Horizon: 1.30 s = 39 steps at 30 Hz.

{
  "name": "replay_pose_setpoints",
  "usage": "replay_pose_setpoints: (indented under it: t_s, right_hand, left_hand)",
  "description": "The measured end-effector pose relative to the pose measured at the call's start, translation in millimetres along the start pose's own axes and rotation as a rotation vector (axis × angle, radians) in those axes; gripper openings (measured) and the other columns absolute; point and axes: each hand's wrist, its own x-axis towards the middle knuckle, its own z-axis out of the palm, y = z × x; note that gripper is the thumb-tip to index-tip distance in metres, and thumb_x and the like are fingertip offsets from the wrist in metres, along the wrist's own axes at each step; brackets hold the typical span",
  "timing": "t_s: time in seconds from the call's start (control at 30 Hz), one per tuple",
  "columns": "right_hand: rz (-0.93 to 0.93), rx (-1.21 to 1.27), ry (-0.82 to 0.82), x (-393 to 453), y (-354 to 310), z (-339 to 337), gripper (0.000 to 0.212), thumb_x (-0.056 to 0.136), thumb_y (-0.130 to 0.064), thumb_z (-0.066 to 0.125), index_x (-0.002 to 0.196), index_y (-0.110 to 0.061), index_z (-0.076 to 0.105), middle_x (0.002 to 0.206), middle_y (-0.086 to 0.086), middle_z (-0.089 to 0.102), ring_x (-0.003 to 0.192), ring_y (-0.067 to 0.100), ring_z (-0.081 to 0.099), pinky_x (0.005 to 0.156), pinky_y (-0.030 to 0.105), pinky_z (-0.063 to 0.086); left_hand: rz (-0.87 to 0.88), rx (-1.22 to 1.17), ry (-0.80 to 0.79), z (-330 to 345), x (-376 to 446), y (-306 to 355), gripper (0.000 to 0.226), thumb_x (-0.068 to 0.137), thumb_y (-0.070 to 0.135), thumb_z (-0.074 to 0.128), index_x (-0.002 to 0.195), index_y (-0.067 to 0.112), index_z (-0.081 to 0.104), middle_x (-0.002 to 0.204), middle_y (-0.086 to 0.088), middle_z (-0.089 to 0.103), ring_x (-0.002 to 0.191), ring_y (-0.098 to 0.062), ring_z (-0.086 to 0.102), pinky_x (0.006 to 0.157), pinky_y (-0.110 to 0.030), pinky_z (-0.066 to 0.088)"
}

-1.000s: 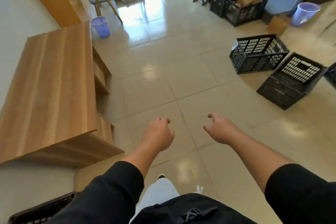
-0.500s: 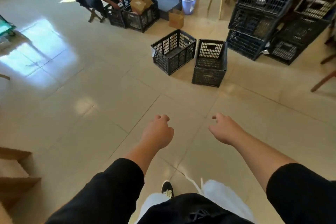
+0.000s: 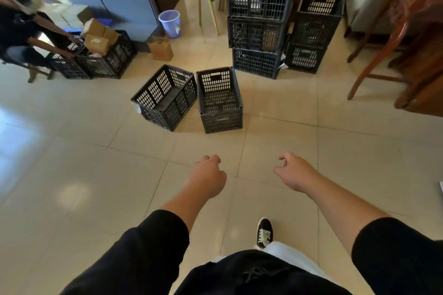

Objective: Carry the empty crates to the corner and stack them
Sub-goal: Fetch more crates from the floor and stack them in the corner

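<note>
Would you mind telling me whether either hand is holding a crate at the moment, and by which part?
Nothing is held: the left hand and right hand are both empty, fingers loosely curled.
</note>
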Motion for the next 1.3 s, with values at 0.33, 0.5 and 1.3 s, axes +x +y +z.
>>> replay_pose_setpoints:
  t_s: [0.33, 0.5, 1.3]
  right_hand:
    - [-0.044, -0.097, -0.012, 135, -37, -105, 0.053, 0.098, -0.033, 0.054, 0.149, -0.017, 0.048, 0.134, 0.014, 0.061, 0.112, 0.035, 0.064, 0.078, 0.033, 0.046]
    - [-0.072, -0.157, -0.028, 213, -77, -138, 0.054, 0.099, -0.032, 0.055, 0.15, -0.019, 0.046, 0.138, 0.011, 0.058, 0.113, 0.032, 0.062, 0.077, 0.033, 0.044]
    - [-0.04, -0.227, -0.014, 566, -186, -377, 0.058, 0.099, -0.038, 0.06, 0.152, -0.022, 0.044, 0.149, 0.012, 0.054, 0.119, 0.034, 0.062, 0.094, 0.042, 0.056]
  left_hand:
    - [-0.018, 0.001, 0.025, -63, 124, 79, 0.051, 0.105, 0.033, 0.05, 0.154, 0.021, 0.045, 0.15, -0.005, 0.05, 0.131, -0.029, 0.053, 0.104, -0.046, 0.05]
    - [-0.023, -0.046, 0.036, -93, 209, 91, 0.051, 0.103, 0.03, 0.052, 0.153, 0.02, 0.048, 0.15, -0.005, 0.051, 0.131, -0.029, 0.054, 0.101, -0.041, 0.049]
    - [-0.001, 0.0, 0.001, -259, 608, 262, 0.046, 0.103, 0.029, 0.052, 0.148, 0.02, 0.048, 0.139, -0.006, 0.053, 0.122, -0.031, 0.055, 0.099, -0.052, 0.053]
